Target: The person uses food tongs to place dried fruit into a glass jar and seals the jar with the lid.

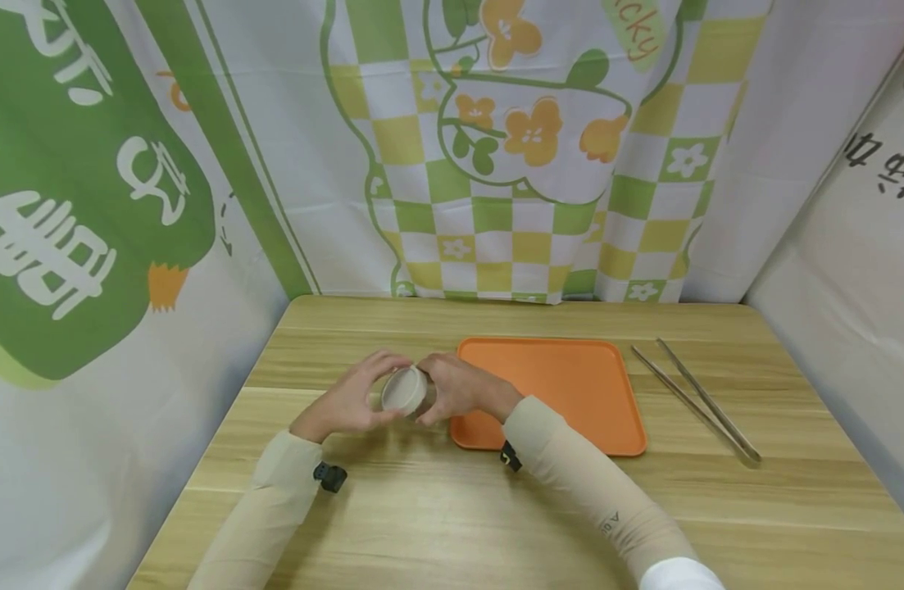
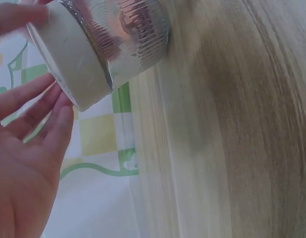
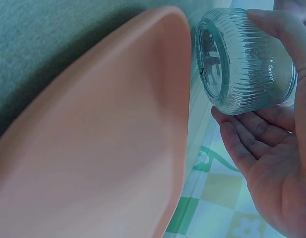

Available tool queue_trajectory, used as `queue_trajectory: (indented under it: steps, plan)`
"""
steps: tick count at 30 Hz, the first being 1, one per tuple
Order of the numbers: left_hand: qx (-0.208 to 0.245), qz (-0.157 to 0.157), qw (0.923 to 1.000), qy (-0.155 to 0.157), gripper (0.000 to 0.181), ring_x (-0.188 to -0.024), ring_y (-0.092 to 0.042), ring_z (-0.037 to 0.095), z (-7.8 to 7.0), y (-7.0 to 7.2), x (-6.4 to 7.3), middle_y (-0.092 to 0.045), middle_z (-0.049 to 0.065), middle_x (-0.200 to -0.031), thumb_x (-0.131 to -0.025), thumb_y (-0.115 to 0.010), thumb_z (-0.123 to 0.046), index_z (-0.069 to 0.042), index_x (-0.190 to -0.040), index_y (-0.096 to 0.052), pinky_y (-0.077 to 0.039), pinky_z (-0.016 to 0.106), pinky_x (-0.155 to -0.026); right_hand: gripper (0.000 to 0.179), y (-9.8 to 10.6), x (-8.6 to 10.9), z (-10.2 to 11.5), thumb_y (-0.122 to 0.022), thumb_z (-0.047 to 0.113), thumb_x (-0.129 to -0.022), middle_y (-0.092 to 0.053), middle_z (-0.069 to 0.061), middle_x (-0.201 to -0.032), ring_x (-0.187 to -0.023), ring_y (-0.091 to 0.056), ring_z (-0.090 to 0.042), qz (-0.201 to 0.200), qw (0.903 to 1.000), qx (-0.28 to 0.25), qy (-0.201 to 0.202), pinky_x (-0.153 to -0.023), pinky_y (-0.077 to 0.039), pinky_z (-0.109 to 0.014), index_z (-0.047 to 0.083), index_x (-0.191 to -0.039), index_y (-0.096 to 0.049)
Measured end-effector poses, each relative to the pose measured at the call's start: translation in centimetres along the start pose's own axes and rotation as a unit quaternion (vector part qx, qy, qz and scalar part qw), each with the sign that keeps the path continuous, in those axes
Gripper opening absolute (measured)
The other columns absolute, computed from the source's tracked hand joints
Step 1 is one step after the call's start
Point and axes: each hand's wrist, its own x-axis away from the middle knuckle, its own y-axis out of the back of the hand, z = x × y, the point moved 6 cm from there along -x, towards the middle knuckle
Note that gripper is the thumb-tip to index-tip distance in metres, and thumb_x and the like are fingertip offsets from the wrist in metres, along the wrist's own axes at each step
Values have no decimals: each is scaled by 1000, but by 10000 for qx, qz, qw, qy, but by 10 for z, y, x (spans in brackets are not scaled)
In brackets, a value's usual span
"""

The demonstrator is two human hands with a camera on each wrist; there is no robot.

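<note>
Between the two hands, a ribbed clear glass jar is held tilted over the table, left of the tray. Its whitish lid is on the jar's mouth and faces the left hand. The left hand grips the lid by its edge, with thumb and fingertips on opposite sides in the left wrist view. Around the glass body, the right hand holds with the thumb on one side and the fingers on the other. The jar looks see-through, with no contents showing.
An orange tray lies on the wooden table, partly behind the right forearm. Metal tongs rest to the right of the tray. Patterned curtains hang behind the table, with more fabric at both sides.
</note>
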Motion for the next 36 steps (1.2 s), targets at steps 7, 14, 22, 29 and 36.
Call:
queue_trajectory:
  steps: [7, 14, 22, 29, 36]
  plan:
    - [30, -119, 9967, 806, 75, -126, -62, 37, 10, 1, 2, -64, 10, -135, -83, -88, -48, -6, -139, -61, -52, 59, -107, 55, 0, -1, 2, -93, 34, -80, -71, 2, -116, -101, -64, -11, -9, 10000, 74, 36, -86, -55, -24, 10, -122, -68]
    - [30, -203, 9972, 712, 64, -121, -65, 30, 8, 2, 2, -68, 5, -127, -83, -90, -45, -10, -130, -66, -54, 55, -105, 60, 2, 0, 2, -93, 35, -80, -71, -2, -120, -104, -65, -12, -22, 9999, 144, -14, -89, -56, -25, 8, -126, -67]
    - [56, -86, 9992, 383, 66, -126, -65, 35, 3, 2, 4, -66, 7, -130, -84, -90, -40, -8, -135, -64, -54, 54, -107, 56, 0, 0, 4, -94, 34, -78, -72, 1, -115, -102, -64, -12, -43, 9998, 164, 49, -87, -55, -25, 10, -122, -69]
    - [-34, 26, 9999, -126, 75, -129, -61, 33, -4, 2, 3, -63, 11, -138, -81, -90, -23, -4, -145, -57, -51, 58, -107, 59, 0, 0, 3, -95, 33, -78, -72, 3, -117, -105, -64, -11, -29, 10000, -17, 49, -92, -55, -27, 12, -126, -68]
    - [4, -83, 9968, 794, 80, -131, -60, 38, 7, 1, 5, -62, 12, -142, -85, -85, -53, -7, -144, -57, -51, 61, -107, 53, -1, 0, 3, -94, 35, -79, -69, 1, -113, -98, -63, -10, -9, 9999, 137, 15, -83, -54, -22, 10, -117, -68]
